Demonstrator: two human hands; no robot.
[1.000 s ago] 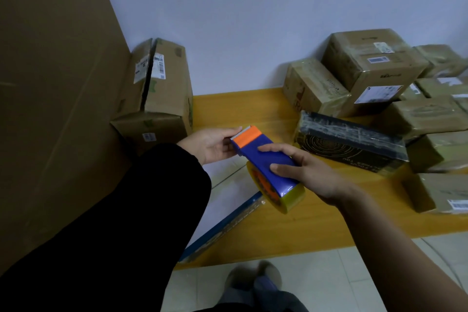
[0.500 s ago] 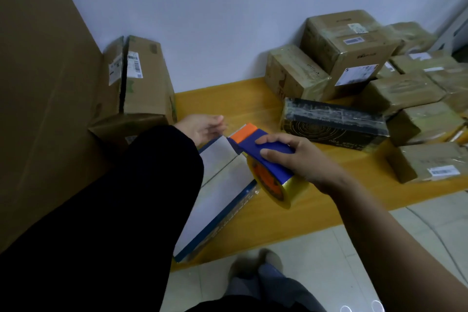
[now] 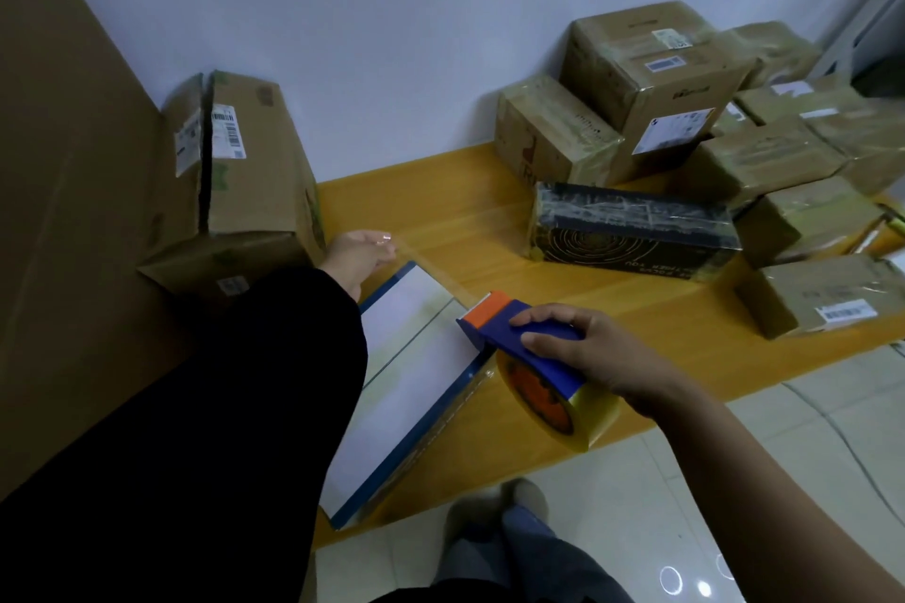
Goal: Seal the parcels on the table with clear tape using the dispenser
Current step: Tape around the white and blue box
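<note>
The blue handle of the dispenser [image 3: 519,338] is gripped by the curled fingers [image 3: 548,314] of the right hand [image 3: 602,357]. The yellowish tape roll [image 3: 563,402] hangs below the handle, at the near edge of the table [image 3: 440,191]. At the left hand [image 3: 360,255], the free end of a strip of clear tape [image 3: 431,274] appears to be pinched at the fingertips [image 3: 379,242], though the exact hold is hard to make out. The strip is stretched taut from those fingertips to the orange cutter end of the dispenser.

Under the strip lies a flat white parcel [image 3: 406,382] with a blue edge, set slantwise on the near left of the table and overhanging its near edge. The strip is held just above the parcel's far end and does not look pressed down yet.

Farther out, a heap of wrapped parcels [image 3: 764,152] with a glossy tape sheen is stacked at the far right. A black box [image 3: 631,235], also banded with tape, lies in front of it. A large cardboard box [image 3: 245,171] stands at the far left against the wall, its top seam gaping.

By this showing, most parcels are judged to be sealed. The white parcel is in hand, its strip yet to be laid, smoothed and cut, and the large box looks left to do.
</note>
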